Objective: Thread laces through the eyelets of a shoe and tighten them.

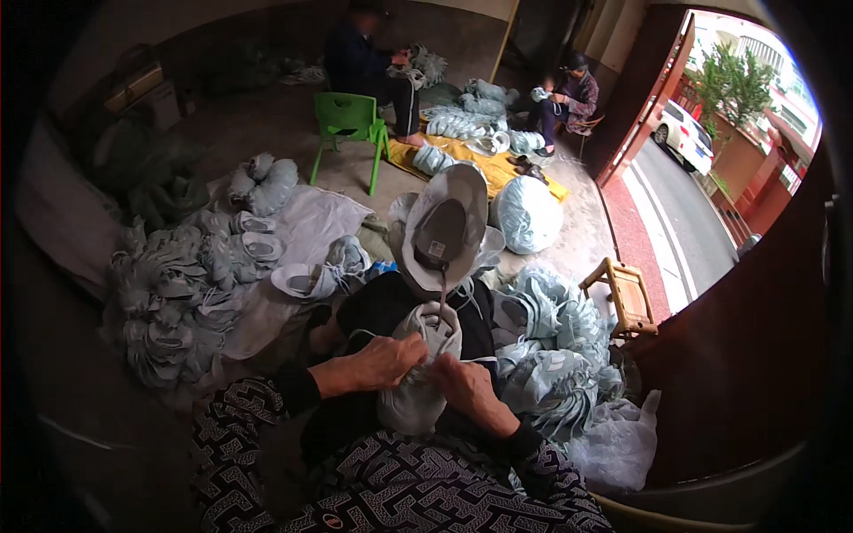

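Note:
A pale grey shoe upper [413,404] lies on my lap, its opening facing away from me. My left hand [395,360] is closed in a pinch at its lacing, on the left side. My right hand [462,384] pinches at the right side of the same lacing. White lace [484,359] ends show beside both hands; the fingertips hide the part between. Just beyond my knees, a stack of pale uppers [444,226] stands with its hollow inside facing me. A thin dark strip [443,289] runs from that stack down to the upper on my lap.
Heaps of pale uppers lie left [191,293] and right [555,338]. A wooden stool [622,298] stands by the open doorway. Ahead are a green chair [346,117], a round pale bundle [527,215] and a yellow sheet [555,189]. Two people [369,62] [577,93] sit handling similar pieces.

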Demonstrator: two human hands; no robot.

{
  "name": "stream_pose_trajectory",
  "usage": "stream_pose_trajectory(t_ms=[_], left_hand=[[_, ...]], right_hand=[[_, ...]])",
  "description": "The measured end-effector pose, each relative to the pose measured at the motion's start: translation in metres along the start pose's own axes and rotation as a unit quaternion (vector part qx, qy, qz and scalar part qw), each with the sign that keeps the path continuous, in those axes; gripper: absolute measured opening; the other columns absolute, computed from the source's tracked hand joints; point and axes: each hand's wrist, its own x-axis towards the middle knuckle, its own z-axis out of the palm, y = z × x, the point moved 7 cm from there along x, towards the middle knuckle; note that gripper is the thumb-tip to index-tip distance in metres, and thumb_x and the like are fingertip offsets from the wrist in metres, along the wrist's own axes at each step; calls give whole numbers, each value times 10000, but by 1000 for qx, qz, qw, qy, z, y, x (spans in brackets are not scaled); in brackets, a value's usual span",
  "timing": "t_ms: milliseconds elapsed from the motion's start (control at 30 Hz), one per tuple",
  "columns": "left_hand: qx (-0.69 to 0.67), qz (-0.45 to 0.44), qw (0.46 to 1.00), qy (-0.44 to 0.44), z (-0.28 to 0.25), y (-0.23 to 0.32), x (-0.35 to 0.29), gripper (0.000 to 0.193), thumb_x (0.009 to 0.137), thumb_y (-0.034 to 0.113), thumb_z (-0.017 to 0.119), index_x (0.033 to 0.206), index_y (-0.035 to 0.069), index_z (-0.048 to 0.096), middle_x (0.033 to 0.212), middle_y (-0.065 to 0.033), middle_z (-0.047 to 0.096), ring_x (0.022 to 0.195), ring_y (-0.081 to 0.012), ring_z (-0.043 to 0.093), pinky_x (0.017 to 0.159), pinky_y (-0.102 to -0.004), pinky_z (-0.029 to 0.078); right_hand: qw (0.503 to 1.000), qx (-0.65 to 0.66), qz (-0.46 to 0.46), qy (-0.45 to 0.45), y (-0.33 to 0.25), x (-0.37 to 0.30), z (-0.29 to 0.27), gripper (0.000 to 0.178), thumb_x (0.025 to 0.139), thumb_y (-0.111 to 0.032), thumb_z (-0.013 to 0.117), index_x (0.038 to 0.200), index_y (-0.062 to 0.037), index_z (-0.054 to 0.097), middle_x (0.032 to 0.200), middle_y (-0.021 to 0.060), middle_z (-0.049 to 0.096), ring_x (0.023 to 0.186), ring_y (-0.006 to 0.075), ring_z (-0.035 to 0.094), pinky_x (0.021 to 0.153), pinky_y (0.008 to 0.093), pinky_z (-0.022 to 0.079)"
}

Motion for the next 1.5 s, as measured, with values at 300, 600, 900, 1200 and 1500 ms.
stream_pose_trajectory(t_ms=[300, 600, 900, 1200, 1500], left_hand=[[-166, -92, 978, -85, 12, 19, -28, 145, 838, 39, 531, 966, 51, 462, 872, -129, 545, 780, -339, 593, 657, -414, 459], [92, 22, 995, 21, -14, 32, -14, 246, 758, 137, 658, 927, 59, 497, 937, -101, 459, 840, -298, 576, 654, -370, 501], [94, 76, 989, 87, -20, 26, -10, 142, 725, 103, 682, 802, 65, 569, 846, -35, 538, 841, -234, 580, 693, -334, 492], [234, 34, 969, -68, -15, 39, -30, 110, 794, 201, 607, 772, 132, 523, 816, -30, 474, 801, -205, 498, 676, -377, 348], [263, 81, 959, -66, -25, 52, -42, 94, 733, 150, 600, 811, 126, 552, 826, -17, 487, 799, -181, 521, 722, -356, 359]], right_hand=[[997, 67, -21, -24, -8, -4, 6, 189, 868, -305, 556, 929, -127, 542, 660, 142, 623, 636, 358, 630, 544, 463, 464], [996, 91, 11, 5, -3, -6, 4, 139, 858, -243, 569, 926, -123, 551, 730, 139, 650, 693, 345, 642, 582, 441, 481], [993, 104, 0, 50, -6, -5, 2, 131, 837, -177, 608, 912, -91, 545, 708, 145, 629, 650, 357, 621, 544, 430, 461], [997, 61, -37, 43, -17, -10, 11, 103, 854, -201, 559, 914, -132, 513, 669, 132, 620, 608, 346, 620, 505, 453, 448], [997, 48, -39, 51, -24, -14, 15, 65, 873, -153, 512, 926, -115, 509, 712, 122, 626, 644, 333, 626, 525, 442, 445]])
